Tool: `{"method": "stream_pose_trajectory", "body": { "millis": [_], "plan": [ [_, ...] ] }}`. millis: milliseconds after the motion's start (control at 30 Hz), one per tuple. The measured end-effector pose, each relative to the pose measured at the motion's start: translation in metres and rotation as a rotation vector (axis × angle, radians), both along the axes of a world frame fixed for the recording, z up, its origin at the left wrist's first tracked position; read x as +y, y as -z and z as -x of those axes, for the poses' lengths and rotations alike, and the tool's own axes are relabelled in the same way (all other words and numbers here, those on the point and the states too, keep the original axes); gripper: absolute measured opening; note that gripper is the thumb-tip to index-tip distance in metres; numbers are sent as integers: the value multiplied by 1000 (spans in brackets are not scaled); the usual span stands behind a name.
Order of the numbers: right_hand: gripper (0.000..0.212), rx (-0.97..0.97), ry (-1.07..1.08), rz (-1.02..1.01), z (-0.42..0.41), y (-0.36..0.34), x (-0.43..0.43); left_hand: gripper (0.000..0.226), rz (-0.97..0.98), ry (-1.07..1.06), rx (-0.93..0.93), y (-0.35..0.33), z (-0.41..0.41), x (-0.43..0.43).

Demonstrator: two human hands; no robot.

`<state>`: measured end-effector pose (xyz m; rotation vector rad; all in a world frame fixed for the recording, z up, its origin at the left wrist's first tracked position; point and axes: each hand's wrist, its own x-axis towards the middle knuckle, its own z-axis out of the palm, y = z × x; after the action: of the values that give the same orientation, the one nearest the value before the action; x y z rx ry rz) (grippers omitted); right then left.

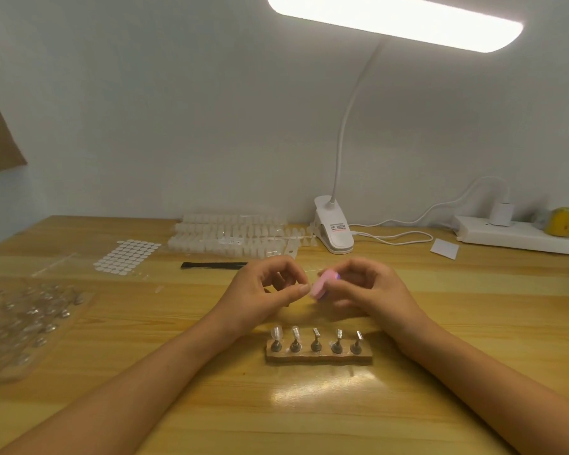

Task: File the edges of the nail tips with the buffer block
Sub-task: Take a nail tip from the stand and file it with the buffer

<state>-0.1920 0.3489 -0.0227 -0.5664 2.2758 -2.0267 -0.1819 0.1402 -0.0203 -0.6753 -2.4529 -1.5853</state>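
Mid-frame, we judge filing underway: right hand (372,290) grips buffer (323,284); left hand (266,290) pinches tip, barely discernible; stand (319,358) carries only two mounted tips (276,332).

Two bare forearms enter from the lower corners and converge above the desk (178,372).
Left grip (266,287): fingers curled, thumb and forefinger pinched together; anything pinched is too small to tell.
Right grip (372,290): fingers curled round the pink buffer block (322,284).

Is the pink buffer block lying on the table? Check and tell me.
No, the right hand holds the buffer block up off the table, near the left hand.
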Motion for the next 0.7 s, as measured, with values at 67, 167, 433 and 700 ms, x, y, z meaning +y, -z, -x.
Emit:
{"method": "stream_pose_trajectory", "body": {
  "millis": [67, 167, 433, 700],
  "plan": [
    [28, -26, 53, 104, 2, 0, 4, 6, 13, 4, 6, 0, 0, 1],
    [28, 14, -51, -66, -3, -1, -1, 2, 13, -2, 20, -1, 0, 2],
    [18, 12, -73, -108, -2, 0, -1, 16, 7, -34, 61, 0, 0, 1],
    [29, 16, -71, -97, -4, -3, -3, 17, 16, -36, 44, -1, -2, 2]
  ]
}}
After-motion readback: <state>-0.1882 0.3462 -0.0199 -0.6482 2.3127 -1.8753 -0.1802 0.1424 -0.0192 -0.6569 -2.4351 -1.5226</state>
